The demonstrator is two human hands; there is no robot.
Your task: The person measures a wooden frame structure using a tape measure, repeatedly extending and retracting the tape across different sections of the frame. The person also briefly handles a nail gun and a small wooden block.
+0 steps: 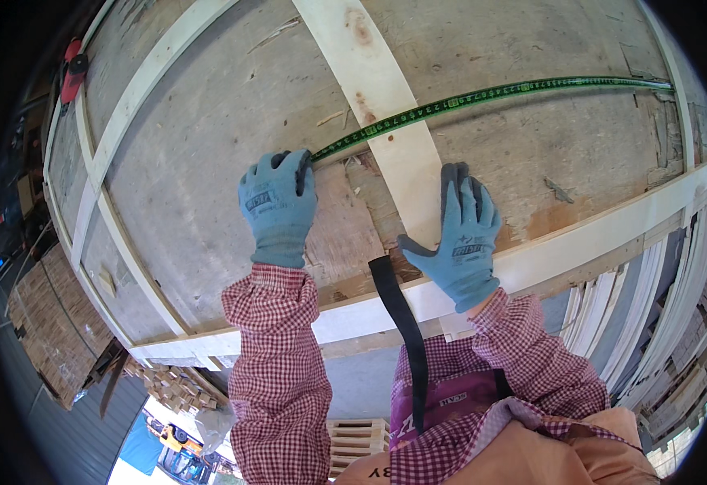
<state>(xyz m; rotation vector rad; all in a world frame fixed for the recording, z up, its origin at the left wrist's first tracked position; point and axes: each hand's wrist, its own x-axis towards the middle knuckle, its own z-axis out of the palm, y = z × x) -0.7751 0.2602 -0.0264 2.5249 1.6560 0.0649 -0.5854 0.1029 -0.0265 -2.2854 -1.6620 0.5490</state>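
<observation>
My left hand (279, 198), in a blue glove with dark fingertips, is closed round the near end of a tape measure (468, 100). The case, if it is in that hand, is hidden by the fingers. The tape's green blade runs out to the right, crosses a pale wooden slat (406, 174) and ends at a strip near the panel's right side. Flat on the slat's near part lies my right hand (465, 242), also gloved, fingers stretched and thumb spread, holding nothing. Both hands are over a large worn plywood panel (232, 105) framed with pale strips.
A pale strip (353, 322) edges the panel's near side. A red and black tool (73, 73) rests at the far left rim. Stacked timber (50, 319) stands at left, long boards (652, 299) at right. A black strap (402, 311) hangs before my body, above a pallet (357, 446).
</observation>
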